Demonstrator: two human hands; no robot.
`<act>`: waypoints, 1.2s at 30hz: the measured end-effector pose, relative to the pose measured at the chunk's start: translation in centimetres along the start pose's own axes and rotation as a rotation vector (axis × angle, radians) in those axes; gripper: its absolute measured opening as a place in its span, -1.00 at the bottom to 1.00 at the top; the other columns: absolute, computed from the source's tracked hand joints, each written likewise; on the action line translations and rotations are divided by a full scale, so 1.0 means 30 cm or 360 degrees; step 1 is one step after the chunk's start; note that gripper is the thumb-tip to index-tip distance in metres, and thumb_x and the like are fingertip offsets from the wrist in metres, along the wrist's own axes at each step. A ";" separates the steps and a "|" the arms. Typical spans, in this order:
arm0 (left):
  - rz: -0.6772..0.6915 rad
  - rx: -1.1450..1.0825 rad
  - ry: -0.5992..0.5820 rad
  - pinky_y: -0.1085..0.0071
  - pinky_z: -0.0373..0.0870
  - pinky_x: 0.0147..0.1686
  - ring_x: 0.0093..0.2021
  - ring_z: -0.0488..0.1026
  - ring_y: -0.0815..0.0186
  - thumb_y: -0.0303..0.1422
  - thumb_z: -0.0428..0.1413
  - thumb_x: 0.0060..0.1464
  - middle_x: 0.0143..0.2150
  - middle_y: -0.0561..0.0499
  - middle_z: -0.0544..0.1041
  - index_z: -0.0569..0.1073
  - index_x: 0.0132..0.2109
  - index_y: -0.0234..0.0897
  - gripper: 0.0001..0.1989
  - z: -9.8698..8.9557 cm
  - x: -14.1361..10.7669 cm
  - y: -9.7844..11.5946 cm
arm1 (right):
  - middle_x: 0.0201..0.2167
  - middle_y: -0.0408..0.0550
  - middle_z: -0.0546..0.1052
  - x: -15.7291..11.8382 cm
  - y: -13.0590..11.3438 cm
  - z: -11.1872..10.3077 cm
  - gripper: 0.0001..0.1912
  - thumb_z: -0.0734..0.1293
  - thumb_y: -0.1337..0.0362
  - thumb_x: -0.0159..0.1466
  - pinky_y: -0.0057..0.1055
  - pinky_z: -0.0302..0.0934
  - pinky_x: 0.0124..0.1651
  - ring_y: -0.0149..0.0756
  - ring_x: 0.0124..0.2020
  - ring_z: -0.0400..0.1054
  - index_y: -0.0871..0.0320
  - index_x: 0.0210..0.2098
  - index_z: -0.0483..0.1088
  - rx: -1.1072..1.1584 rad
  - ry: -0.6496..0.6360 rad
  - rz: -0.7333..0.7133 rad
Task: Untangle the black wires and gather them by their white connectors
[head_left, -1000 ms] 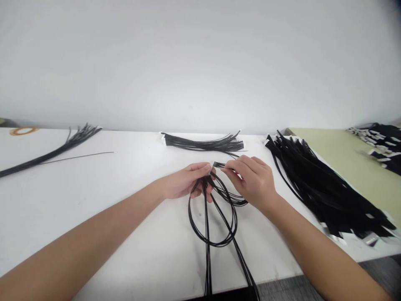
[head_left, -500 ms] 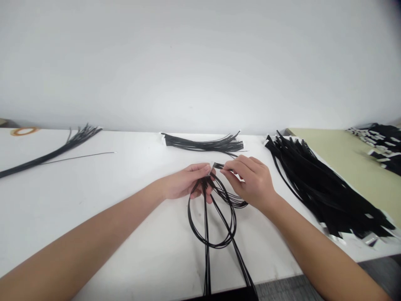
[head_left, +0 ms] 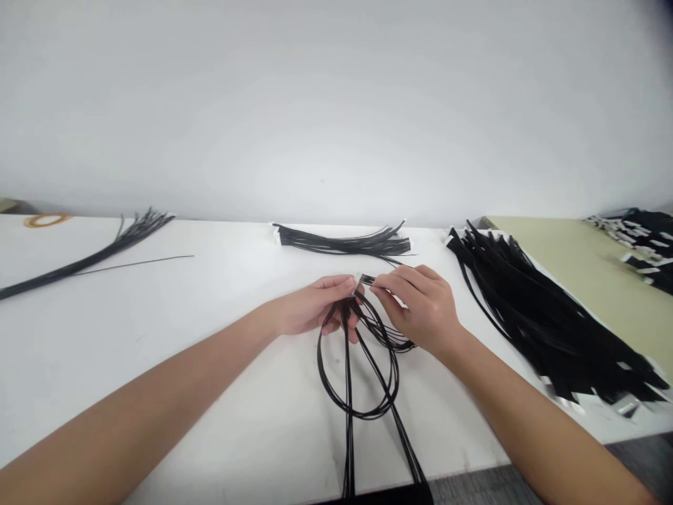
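My left hand (head_left: 323, 305) pinches a small white connector (head_left: 359, 280) between thumb and fingers, with black wires gathered beneath it. My right hand (head_left: 419, 303) is closed on several thin black wires (head_left: 368, 279) just right of the connector, and these run up to it. Whether their tips are fully seated in the connector is too small to tell. From the left hand a black wire harness (head_left: 397, 379) loops down in a wide ring, and its strands continue to the table's front edge. The palm side of my right hand is hidden.
Behind the hands lies a bundle of black wires (head_left: 341, 243) with white ends. A large pile of black harnesses (head_left: 547, 315) covers the right side of the white table (head_left: 221, 421). On the left are another wire bundle (head_left: 78, 265), a single wire (head_left: 141, 264) and an orange ring (head_left: 47, 220).
The right hand has come slightly closer to the connector, and less wire shows between them. The whole view has shifted a little; both hands keep their grip.
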State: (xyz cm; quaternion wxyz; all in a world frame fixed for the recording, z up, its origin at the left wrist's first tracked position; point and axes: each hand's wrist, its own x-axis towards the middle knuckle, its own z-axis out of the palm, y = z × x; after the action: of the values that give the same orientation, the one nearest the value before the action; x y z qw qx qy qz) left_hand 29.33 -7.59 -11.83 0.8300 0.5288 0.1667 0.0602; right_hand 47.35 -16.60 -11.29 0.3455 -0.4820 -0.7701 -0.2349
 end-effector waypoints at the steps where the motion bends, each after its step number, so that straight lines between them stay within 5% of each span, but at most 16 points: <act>1: -0.0003 -0.0003 0.0000 0.64 0.08 -0.77 -0.48 0.54 0.29 -0.10 -0.04 0.18 -0.50 -0.02 0.49 0.27 -0.26 -0.30 -0.69 0.000 0.000 0.000 | -0.48 -0.18 0.49 0.000 -0.002 0.002 -0.96 0.29 0.40 0.22 -0.45 0.04 -0.38 -0.50 -0.51 0.29 0.16 -0.35 0.36 -0.0007 0.0015 -0.0010; 9: 0.0011 -0.0022 0.0010 0.63 0.07 -0.77 -0.48 0.54 0.28 -0.10 -0.04 0.18 -0.49 -0.01 0.48 0.29 -0.24 -0.29 -0.69 -0.003 0.002 -0.004 | -0.50 -0.22 0.48 0.005 0.002 -0.005 -0.94 0.34 0.38 0.19 -0.45 0.08 -0.35 -0.50 -0.50 0.29 0.14 -0.34 0.37 -0.0122 0.0039 -0.0048; 16: 0.0082 -0.0195 0.0239 0.67 0.06 -0.77 -0.54 0.50 0.34 -0.10 -0.03 0.16 -0.49 0.01 0.48 0.32 -0.21 -0.26 -0.70 -0.010 0.011 -0.005 | -0.31 -0.04 0.50 0.025 -0.001 -0.035 -0.81 0.44 0.27 0.07 -0.26 0.10 -0.17 -0.26 -0.27 0.31 0.10 -0.31 0.43 -0.0274 0.0379 -0.0096; 23: 0.0148 -0.0281 0.0372 0.68 0.08 -0.78 -0.55 0.49 0.36 -0.11 0.01 0.14 -0.47 0.02 0.47 0.32 -0.21 -0.25 -0.72 -0.012 0.017 -0.004 | -0.54 -0.26 0.47 0.016 -0.010 -0.032 -0.98 0.32 0.35 0.20 -0.26 -0.06 -0.11 -0.48 -0.49 0.32 0.13 -0.37 0.39 -0.0027 -0.0059 0.0032; 36: 0.0210 -0.0310 0.0412 0.68 0.10 -0.77 -0.55 0.49 0.37 -0.12 0.01 0.15 -0.46 0.00 0.48 0.33 -0.21 -0.28 -0.71 -0.016 0.023 -0.012 | -0.65 -0.28 0.40 0.008 -0.003 -0.023 -0.72 0.19 0.15 0.32 -0.36 -0.10 -0.19 -0.51 -0.63 0.17 0.15 -0.09 0.39 0.0076 -0.0533 0.0055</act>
State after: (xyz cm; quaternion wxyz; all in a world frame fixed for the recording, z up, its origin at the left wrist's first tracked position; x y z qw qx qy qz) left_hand 29.79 -7.14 -12.48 0.8432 0.4435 0.2304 0.1979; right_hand 47.41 -16.97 -10.66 0.2277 -0.5191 -0.8140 -0.1269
